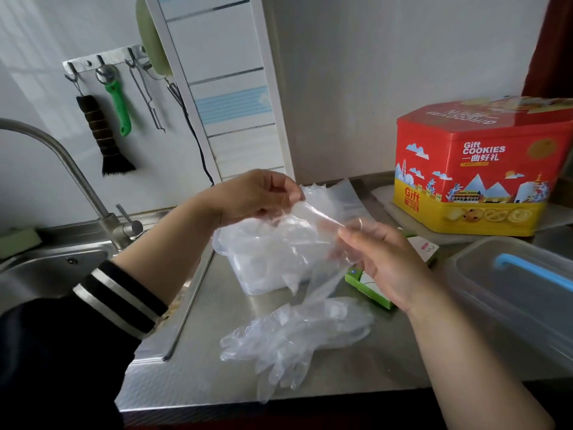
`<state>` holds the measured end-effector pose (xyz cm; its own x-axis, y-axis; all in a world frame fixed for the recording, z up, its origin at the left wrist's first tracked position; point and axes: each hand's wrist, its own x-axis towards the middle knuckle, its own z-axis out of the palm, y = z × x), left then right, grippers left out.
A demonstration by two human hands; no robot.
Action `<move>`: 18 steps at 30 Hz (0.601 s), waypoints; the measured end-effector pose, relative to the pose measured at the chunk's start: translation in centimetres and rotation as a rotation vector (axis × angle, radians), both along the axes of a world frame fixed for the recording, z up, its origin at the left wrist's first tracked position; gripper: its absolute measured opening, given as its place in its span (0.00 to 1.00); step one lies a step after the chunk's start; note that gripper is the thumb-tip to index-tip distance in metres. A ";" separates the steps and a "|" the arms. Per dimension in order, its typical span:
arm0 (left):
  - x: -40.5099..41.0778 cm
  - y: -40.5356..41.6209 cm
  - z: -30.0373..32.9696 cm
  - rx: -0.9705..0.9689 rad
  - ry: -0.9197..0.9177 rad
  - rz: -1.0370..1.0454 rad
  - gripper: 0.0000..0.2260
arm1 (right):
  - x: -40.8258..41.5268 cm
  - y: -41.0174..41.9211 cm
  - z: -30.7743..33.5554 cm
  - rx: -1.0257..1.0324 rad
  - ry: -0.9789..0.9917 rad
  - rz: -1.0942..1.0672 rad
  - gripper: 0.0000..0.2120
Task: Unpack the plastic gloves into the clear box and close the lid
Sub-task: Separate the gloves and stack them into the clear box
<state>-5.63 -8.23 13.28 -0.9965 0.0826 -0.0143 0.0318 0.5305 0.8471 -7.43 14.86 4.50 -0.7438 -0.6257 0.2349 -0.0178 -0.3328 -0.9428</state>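
Observation:
My left hand [257, 197] pinches one end of a thin plastic glove [310, 218], and my right hand [381, 262] pinches its other end, stretching it above the clear box [248, 274]. The box stands open on the steel counter with more clear plastic inside. A loose heap of plastic gloves [288, 333] lies on the counter in front of the box. The green and white glove packet [369, 290] lies partly hidden under my right hand. A clear lid with a blue handle [511, 283] sits at the right.
A red and yellow cookie tin [477, 169] stands at the back right. The sink [46, 274] and its tap [77, 178] are at the left. A brush and utensils [105, 135] hang on the wall rack. The counter's front edge [248, 405] is near.

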 end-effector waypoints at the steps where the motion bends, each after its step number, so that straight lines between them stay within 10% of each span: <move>1: -0.3 0.0 0.2 -0.043 0.040 0.057 0.02 | -0.5 -0.5 -0.2 0.046 0.004 -0.071 0.07; 18: -8.1 -6.0 -0.8 -0.667 0.238 0.299 0.04 | -1.9 -2.8 -8.5 0.305 0.290 -0.381 0.06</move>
<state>-13.68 -14.19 12.46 -0.9574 -0.1419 0.2513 -0.0521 0.9414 0.3331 -9.38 12.02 -4.00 -0.8623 -0.3971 0.3141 -0.3563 0.0350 -0.9337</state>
